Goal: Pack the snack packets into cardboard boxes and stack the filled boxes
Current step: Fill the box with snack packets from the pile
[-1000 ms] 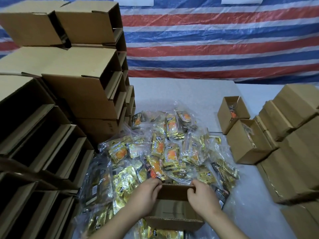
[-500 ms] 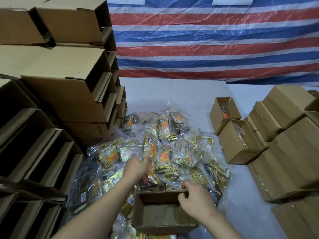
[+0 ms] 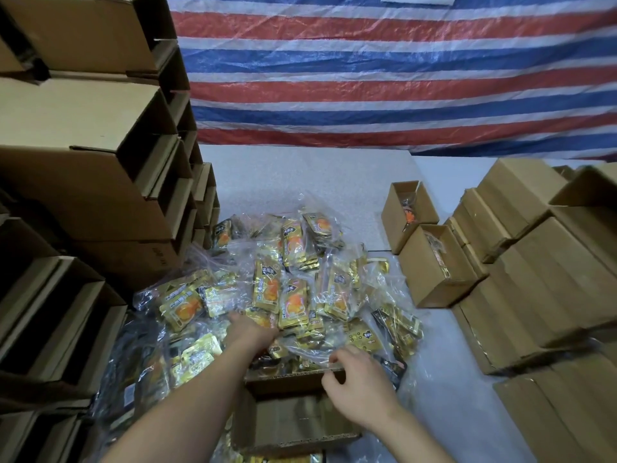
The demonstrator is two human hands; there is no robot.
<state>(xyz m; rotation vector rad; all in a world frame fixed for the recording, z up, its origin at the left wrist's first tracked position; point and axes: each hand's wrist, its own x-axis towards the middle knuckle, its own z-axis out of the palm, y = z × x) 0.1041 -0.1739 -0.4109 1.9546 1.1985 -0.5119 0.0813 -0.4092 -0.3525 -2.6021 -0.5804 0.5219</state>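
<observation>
While my right hand (image 3: 362,390) pinches the far rim of the open box (image 3: 293,419) at the table's near edge, my left hand (image 3: 252,332) is down in the snack packets (image 3: 287,289) heaped mid-table, fingers buried, so I cannot tell whether they grip a bag. I should close on one clear bag by its body, lift it free of the slippery neighbours, and keep the box steady so the bag drops in flat
</observation>
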